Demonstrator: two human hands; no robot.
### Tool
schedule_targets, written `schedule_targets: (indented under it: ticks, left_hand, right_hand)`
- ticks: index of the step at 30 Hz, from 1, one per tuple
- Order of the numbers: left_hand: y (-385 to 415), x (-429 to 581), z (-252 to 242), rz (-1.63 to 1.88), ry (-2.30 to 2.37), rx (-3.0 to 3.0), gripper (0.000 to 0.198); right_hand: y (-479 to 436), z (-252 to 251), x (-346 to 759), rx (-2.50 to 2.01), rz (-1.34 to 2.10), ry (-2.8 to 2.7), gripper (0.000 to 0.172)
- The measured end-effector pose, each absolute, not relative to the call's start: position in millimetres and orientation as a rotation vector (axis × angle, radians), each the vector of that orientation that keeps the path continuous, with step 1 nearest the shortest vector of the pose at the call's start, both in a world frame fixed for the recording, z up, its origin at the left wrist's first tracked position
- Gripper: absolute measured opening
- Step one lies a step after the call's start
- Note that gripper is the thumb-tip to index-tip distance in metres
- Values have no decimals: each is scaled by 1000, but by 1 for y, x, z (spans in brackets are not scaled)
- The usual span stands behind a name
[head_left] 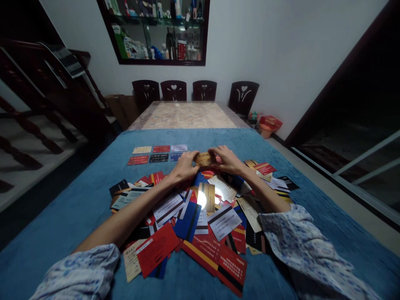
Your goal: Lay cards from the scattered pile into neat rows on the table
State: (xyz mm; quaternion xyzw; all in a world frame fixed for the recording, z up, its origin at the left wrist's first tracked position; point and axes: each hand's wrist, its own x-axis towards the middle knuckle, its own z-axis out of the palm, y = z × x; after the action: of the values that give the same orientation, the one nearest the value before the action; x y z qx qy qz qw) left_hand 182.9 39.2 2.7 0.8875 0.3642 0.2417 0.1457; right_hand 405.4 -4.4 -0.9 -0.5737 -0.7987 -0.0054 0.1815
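Between my two hands a gold card is held up on edge, its face tilted toward me. My left hand grips its left end with thumb and fingers. My right hand pinches the right end. Below and around my forearms spreads a loose pile of cards, among them a red card, a blue card and a white card. Beyond my left hand, cards lie flat in two rows, including a black card and a cream card. My left hand partly covers a blue one there.
A blue cloth covers the near part of the table, and the bare marbled tabletop shows beyond it. Several dark chairs stand at the far end. A cardboard box and an orange bin are on the floor.
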Motion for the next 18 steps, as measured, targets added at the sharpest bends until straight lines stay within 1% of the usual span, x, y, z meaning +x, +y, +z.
schedule_targets:
  ticks: [8,15,18]
  left_hand:
    - [52,179,2,624,1051,2638,55]
    - [77,180,8,602,1073,2651,52]
    - [90,180,8,608,1095,2636,46]
  right_hand:
    - [0,11,401,-1720,-56,-2290,52]
    - [16,24,398,-1751,-42,-2313,45]
    - [26,27,396,-1727,-51,-2330,40]
